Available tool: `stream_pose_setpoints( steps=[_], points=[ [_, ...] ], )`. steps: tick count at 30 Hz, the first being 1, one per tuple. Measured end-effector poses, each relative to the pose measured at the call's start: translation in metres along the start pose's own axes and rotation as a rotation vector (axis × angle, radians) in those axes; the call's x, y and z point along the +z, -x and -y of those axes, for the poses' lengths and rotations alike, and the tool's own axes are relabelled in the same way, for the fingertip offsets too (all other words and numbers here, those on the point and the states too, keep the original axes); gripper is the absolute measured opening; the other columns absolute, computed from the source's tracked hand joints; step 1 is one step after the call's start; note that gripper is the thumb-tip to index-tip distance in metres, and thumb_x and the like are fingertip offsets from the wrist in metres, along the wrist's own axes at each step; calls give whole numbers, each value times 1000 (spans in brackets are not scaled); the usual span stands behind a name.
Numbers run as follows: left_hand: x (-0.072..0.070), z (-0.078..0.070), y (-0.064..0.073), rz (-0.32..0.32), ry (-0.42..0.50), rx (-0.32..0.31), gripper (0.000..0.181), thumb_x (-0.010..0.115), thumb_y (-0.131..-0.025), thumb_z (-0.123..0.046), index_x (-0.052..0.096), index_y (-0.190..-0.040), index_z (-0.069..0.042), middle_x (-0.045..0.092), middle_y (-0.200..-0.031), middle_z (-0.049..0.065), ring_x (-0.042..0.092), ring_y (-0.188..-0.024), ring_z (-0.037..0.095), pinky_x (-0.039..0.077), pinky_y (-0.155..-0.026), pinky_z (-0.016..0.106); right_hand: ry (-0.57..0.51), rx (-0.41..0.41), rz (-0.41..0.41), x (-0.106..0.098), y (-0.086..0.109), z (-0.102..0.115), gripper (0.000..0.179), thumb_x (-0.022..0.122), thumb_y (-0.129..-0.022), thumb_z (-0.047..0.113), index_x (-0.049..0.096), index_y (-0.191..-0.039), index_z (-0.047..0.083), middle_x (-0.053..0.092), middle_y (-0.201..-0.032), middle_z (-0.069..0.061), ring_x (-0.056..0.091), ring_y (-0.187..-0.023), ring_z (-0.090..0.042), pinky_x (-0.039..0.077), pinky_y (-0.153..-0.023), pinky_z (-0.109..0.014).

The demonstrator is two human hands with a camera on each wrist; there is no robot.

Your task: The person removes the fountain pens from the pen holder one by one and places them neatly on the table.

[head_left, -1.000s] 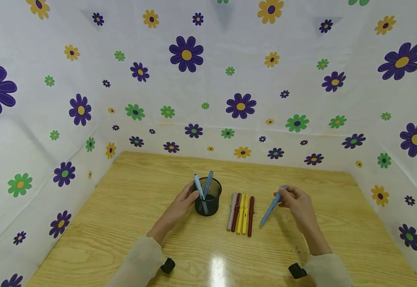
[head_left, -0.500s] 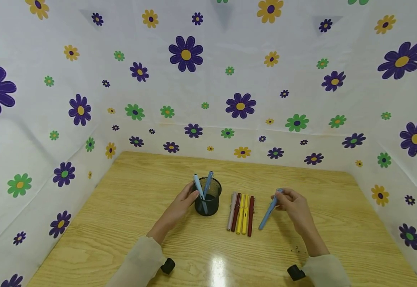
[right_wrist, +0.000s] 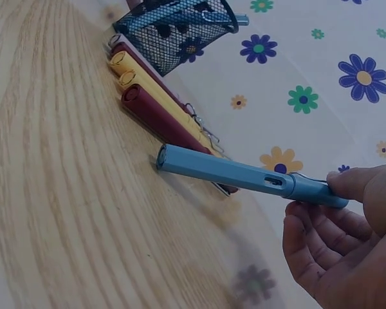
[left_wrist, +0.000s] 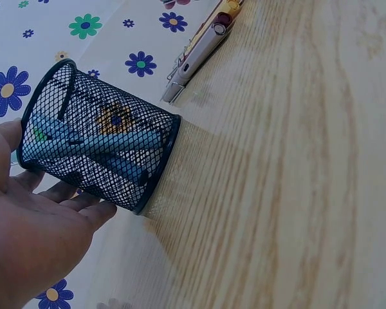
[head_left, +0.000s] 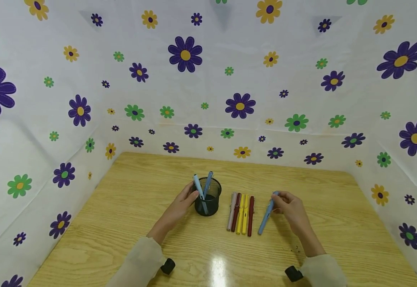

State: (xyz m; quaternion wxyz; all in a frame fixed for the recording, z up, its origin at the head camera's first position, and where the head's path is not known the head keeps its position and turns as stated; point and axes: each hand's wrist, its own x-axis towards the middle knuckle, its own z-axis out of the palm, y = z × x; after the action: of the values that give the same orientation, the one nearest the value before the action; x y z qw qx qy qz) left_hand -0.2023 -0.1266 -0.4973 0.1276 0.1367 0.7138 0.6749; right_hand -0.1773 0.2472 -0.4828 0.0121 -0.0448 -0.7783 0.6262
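My left hand (head_left: 180, 205) holds the side of a black mesh pen cup (head_left: 212, 206), thumb by the rim and fingers along the wall in the left wrist view. Inside the cup lean a light blue pen (head_left: 198, 184) and a darker blue pen (head_left: 208, 180). Between thumb and fingertips, my right hand (head_left: 294, 209) pinches a blue pen (right_wrist: 225, 170) near its clip end. The pen's other end points toward the front of the table, close beside a row of pens: a grey one (head_left: 231, 217), two yellow ones (head_left: 245, 219) and two dark red ones (head_left: 251, 217).
All this is on a wood-grain table (head_left: 140, 175). White cloth (head_left: 208, 79) printed with flowers stands behind it and along both sides. Small dark specks (head_left: 296, 249) lie near the right wrist. Each wrist wears a black camera (head_left: 293, 274).
My right hand has shifted left and toward the front with the blue pen, turning it closer to parallel with the row. The left hand and the cup have stayed put.
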Motion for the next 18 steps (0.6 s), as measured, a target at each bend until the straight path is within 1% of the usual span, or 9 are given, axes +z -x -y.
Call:
stream_pose_setpoints(
  steps=[3, 9, 18],
  points=[
    [0, 0, 0, -1, -3, 1, 68, 45, -113, -36, 14, -167, -8, 14, -170, 17, 13, -157, 33, 19, -124, 53, 23, 11, -1, 2, -1, -2, 43, 60, -107, 22, 57, -133, -13, 68, -91, -4, 65, -79, -11, 59, -74, -29],
    [0, -1, 0, 1, -2, 5, 68, 45, -113, -35, 14, -166, -7, 14, -170, 18, 13, -157, 33, 19, -124, 53, 61, 42, 2, 5, -2, -5, 43, 60, -107, 24, 59, -133, -11, 66, -90, -6, 64, -79, -15, 58, -71, -27],
    [0, 0, 0, 1, -1, 5, 68, 45, -113, -35, 14, -167, -8, 14, -170, 18, 14, -156, 32, 20, -124, 53, 97, 51, 12, 9, -5, -6, 44, 61, -107, 21, 58, -135, -13, 67, -88, -8, 62, -75, -14, 55, -66, -25]
  ],
)
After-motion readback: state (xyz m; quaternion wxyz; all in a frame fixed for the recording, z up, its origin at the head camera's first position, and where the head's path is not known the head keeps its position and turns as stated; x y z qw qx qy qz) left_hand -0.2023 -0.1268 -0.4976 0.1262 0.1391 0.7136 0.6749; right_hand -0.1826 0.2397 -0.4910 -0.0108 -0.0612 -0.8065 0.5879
